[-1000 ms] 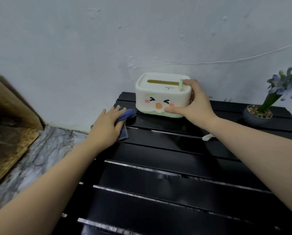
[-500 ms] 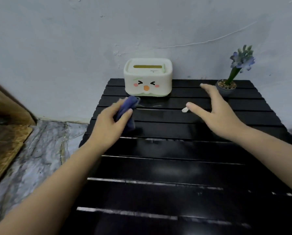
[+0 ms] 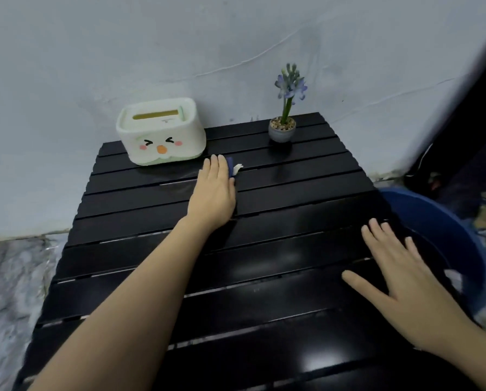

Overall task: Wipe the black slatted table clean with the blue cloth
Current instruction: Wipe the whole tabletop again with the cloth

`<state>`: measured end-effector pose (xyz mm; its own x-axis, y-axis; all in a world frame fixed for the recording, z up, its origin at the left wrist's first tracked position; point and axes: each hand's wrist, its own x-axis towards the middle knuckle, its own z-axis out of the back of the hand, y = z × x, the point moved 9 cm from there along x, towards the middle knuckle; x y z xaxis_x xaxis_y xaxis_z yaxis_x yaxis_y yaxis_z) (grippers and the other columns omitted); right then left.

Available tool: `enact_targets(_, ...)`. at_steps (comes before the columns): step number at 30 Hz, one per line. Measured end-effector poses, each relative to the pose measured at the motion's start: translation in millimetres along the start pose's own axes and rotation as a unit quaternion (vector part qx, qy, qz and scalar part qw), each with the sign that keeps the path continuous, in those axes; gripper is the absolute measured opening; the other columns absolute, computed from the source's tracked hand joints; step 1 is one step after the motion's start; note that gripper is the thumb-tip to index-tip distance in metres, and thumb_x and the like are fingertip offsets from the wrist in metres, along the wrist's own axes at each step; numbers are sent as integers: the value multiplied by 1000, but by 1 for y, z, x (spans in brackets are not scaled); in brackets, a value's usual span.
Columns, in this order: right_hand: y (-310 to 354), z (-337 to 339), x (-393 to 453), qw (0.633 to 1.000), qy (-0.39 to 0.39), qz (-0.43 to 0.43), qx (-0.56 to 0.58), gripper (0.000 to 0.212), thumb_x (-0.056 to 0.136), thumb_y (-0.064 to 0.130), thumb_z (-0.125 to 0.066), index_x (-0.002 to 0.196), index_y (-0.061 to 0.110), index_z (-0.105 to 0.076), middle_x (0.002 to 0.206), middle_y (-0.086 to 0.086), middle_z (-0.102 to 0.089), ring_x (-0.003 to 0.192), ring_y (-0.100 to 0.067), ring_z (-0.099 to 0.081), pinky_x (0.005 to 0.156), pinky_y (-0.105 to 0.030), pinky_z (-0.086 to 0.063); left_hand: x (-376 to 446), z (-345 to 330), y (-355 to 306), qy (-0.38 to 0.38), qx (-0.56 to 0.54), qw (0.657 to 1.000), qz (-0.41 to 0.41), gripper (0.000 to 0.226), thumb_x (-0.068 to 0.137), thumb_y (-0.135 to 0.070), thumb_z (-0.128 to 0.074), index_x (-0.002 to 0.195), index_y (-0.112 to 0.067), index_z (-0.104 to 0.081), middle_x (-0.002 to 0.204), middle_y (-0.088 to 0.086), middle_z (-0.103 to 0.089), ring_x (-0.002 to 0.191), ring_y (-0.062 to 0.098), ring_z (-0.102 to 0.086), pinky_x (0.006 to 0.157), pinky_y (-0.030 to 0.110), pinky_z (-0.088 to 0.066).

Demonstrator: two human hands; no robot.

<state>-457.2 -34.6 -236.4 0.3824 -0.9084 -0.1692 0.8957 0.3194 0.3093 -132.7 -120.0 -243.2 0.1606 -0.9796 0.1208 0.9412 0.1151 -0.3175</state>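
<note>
Two open palms: left hand point(image 3: 215, 194) presses blue cloth point(image 3: 230, 164), right hand point(image 3: 405, 280) fingers splayed

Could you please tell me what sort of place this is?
Most likely a corner of a home: a black slatted table by a scuffed painted wall, bearing a cartoon-faced tissue box and a small potted flower, with a blue basin beside it.

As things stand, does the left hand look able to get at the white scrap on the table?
Probably yes. The left hand presses the blue cloth on the black slatted table, and the white scrap lies right beside the cloth, nothing between them.
</note>
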Motion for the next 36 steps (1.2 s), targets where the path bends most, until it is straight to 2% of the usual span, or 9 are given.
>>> enact_targets(11, -16, -1, -41, 1000, -3, 25, -2, 93, 87, 87, -7, 157, 30, 16, 163, 18, 27, 147, 2, 29, 122, -26, 13, 20, -48, -190, 81, -170, 960, -207, 46, 99, -12, -39, 146, -13, -40, 151, 4, -43, 146, 20, -27, 112, 30, -26)
enact_targets(13, -16, -2, -43, 1000, -9, 27, -9, 92, 89, 86, -7, 156, 29, 18, 162, 17, 30, 146, 1, 32, 122, -27, 14, 14, -58, -233, 103, -195, 943, -249, 38, 97, -9, -39, 133, -7, -52, 132, 11, -58, 131, 23, -47, 104, 22, -32)
enact_targets(16, -14, 2, -42, 999, -30, 36, 12, 91, 93, 82, -14, 160, 25, 9, 166, 13, 20, 149, 1, 27, 122, -28, 12, 10, -68, -273, 172, -296, 913, -220, 36, 99, -8, -39, 129, -8, -59, 80, 1, -67, 70, 2, -60, 68, 17, -45)
enact_targets(18, -15, 1, -43, 999, -29, 42, 6, 90, 94, 81, -14, 160, 24, 10, 166, 11, 21, 148, -1, 29, 123, -29, 11, 16, -66, -277, 191, -352, 901, -168, 36, 101, -6, -40, 132, -7, -58, 84, 1, -68, 68, 0, -56, 65, 7, -43)
enact_targets(22, -18, 1, -45, 998, -44, 48, 4, 90, 96, 79, -17, 161, 21, 4, 168, 9, 14, 151, -4, 23, 125, -32, 6, 22, -29, -238, 129, -405, 899, -102, 38, 98, -9, -43, 131, -9, -61, 123, 0, -66, 116, 16, -61, 105, 28, -45)
enact_targets(25, -20, -1, -45, 997, -48, 53, 4, 89, 96, 78, -17, 161, 20, 1, 169, 7, 12, 152, -4, 21, 125, -33, 4, 5, 8, -173, 65, -337, 937, -62, 38, 100, -9, -44, 135, -10, -57, 129, 7, -64, 117, 16, -59, 105, 25, -39)
enact_targets(29, -23, -2, -44, 997, -52, 55, 8, 90, 94, 78, -16, 162, 20, -2, 169, 6, 9, 153, -4, 17, 126, -32, 6, -49, 59, -49, -8, -245, 969, 32, 38, 102, -13, -44, 139, -13, -54, 125, 28, -62, 117, 44, -54, 101, 52, -43)
enact_targets(33, -23, -4, -44, 997, -55, 58, 0, 92, 93, 78, -19, 162, 18, -8, 170, 4, 2, 154, -5, 12, 126, -30, 6, -118, 98, 84, -80, -127, 974, 169, 41, 101, -17, -44, 141, -16, -51, 121, 25, -65, 113, 40, -60, 96, 41, -44)
enact_targets(36, -23, -5, -42, 997, -55, 56, -6, 94, 92, 79, -20, 161, 17, -11, 169, 4, 0, 155, -6, 9, 126, -30, 5, -165, 87, 123, -24, -134, 971, 196, 46, 97, -11, -55, 143, -16, -49, 146, 12, -50, 141, 20, -38, 113, 24, -28)
